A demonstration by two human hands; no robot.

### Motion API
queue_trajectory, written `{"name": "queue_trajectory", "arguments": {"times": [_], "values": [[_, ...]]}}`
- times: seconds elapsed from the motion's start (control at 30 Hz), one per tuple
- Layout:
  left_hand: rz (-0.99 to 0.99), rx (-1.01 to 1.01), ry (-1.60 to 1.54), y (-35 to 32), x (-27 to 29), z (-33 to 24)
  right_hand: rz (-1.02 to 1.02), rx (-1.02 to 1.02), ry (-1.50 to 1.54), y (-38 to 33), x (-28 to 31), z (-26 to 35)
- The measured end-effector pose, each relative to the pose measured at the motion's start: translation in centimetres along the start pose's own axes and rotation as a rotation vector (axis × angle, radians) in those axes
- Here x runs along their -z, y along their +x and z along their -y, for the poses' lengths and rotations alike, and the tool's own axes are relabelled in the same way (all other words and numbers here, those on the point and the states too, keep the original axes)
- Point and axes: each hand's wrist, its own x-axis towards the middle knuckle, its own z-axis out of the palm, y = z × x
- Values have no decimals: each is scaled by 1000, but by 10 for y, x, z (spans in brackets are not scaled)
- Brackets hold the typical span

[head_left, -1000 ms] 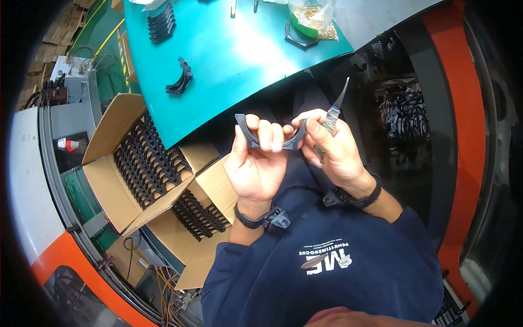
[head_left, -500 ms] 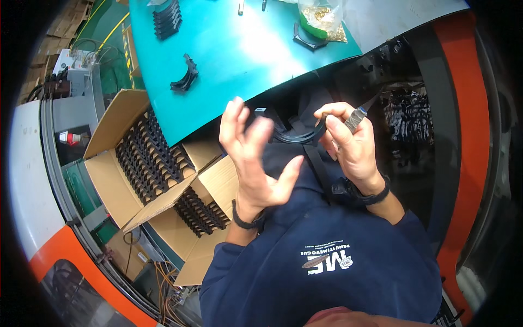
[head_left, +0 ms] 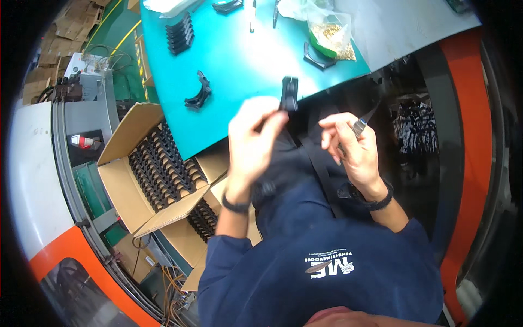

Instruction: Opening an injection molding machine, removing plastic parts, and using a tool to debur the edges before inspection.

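Close to the near edge of the green tabletop, my left hand [head_left: 251, 140] pinches a black curved plastic part [head_left: 290, 94] between thumb and fingers. The part stands upright, clear of the other hand. My right hand [head_left: 353, 148] is curled around a short silver-grey tool [head_left: 360, 127]. One end of the tool pokes out by the knuckles; the rest is hidden in the fingers, so its exact kind cannot be made out. A similar black curved part [head_left: 199, 91] lies on the table at the left.
Black parts fill an open cardboard box [head_left: 122, 188] at left; a second box [head_left: 182, 240] beside it holds more. On the green table [head_left: 234, 71] are stacked parts [head_left: 180, 34], a pen [head_left: 252, 16], another part [head_left: 318, 57] and a plastic bag with small golden pieces [head_left: 333, 35].
The curved part, held between both hands before, is now in my left hand alone, which has closed from an open spread. My right hand has let go of it and keeps the tool.
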Motion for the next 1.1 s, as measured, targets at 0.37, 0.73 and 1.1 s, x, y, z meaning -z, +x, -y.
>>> {"name": "queue_trajectory", "arguments": {"times": [0.37,0.73,1.1], "values": [[-163,-369,1059,251,28,159,-151,-149,-148,0,43,-29],[-509,-329,789,216,62,107,-188,-172,-152,27,57,-37],[-481,-74,737,22,96,148,18,-171,-146,22,22,-54]]}}
